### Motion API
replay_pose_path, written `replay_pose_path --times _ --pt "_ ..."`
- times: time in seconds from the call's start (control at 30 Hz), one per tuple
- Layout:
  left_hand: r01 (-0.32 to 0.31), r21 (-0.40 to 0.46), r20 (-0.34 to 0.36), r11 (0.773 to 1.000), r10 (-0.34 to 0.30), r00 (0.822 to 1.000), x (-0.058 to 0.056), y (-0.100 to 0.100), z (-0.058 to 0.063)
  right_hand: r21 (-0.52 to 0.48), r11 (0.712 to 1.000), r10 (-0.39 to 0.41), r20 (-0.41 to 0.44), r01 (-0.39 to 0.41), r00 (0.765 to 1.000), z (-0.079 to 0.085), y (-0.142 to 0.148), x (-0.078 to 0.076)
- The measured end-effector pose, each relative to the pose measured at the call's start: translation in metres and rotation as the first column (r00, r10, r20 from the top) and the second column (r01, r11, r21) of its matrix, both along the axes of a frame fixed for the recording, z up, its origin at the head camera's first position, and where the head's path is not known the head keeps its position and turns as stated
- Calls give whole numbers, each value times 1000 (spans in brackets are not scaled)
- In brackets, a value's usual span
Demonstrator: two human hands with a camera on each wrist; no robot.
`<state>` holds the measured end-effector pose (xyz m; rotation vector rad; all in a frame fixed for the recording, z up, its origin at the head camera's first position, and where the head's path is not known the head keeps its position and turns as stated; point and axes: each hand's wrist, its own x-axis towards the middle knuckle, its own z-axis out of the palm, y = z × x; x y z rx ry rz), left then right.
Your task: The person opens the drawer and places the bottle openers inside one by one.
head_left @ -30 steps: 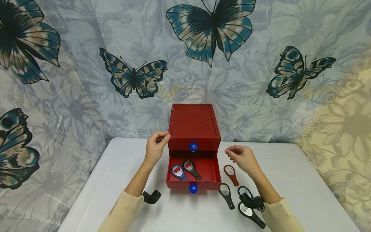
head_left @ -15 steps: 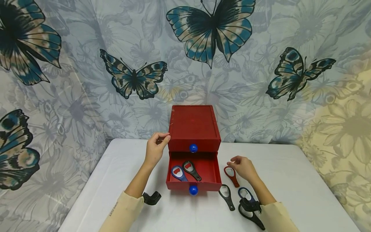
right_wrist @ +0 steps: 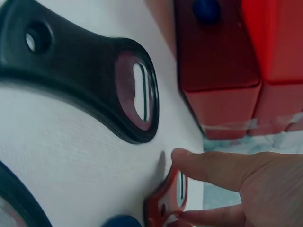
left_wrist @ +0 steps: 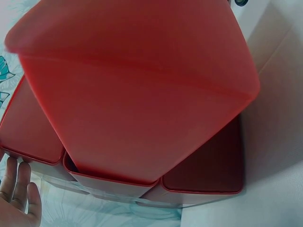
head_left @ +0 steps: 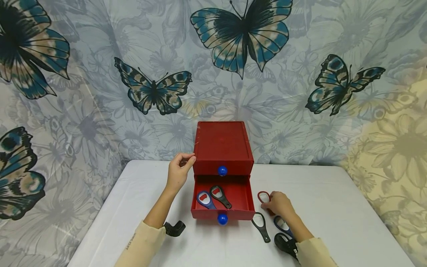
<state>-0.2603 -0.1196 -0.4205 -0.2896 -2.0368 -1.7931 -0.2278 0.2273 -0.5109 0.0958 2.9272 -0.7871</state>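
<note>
Pinching the red bottle opener (right_wrist: 156, 203) between thumb and fingers of the right hand (head_left: 280, 204), on the white table (head_left: 333, 200) to the right of the pulled-out lower drawer (head_left: 207, 214). Resting the left hand (head_left: 178, 171), ungrasping, by its fingertips against the left side of the red cabinet (head_left: 223, 141), near the top front edge. Reaching past the loose blue opener (head_left: 288, 231), partly hiding it behind the right wrist and the black wrist camera (head_left: 285, 243). Showing only the rim of a further black opener (right_wrist: 16, 191) in the right wrist view. Having the nearer black opener (head_left: 264, 233) just beside the drawer's front corner. Facing the drawer's right wall as a barrier before the inside blue opener (head_left: 205, 203) and inside black opener (head_left: 225, 198), lying side by side. Seeing a round blue knob (head_left: 222, 171) on the closed upper drawer, and, behind everything, a floral backdrop (head_left: 153, 92) bearing printed butterflies.
</note>
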Motion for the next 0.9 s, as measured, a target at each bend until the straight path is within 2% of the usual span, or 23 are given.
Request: replay_pose_path --times 0.13,0.27,0.43,0.9 --pt "6 -21 3 1000 -6 1000 11 2 13 -5 1000 -4 -24 4 1000 -1 -4 4" --pt "5 -38 -10 999 -5 1000 23 5 25 54 999 6 -51 -3 999 -3 -6 6" --pt "2 -33 -7 999 -3 1000 23 5 24 83 996 24 -83 -17 996 -5 -7 8" --pt "11 -29 -13 1000 -11 1000 22 5 26 59 998 -27 -74 32 997 -3 -6 9"
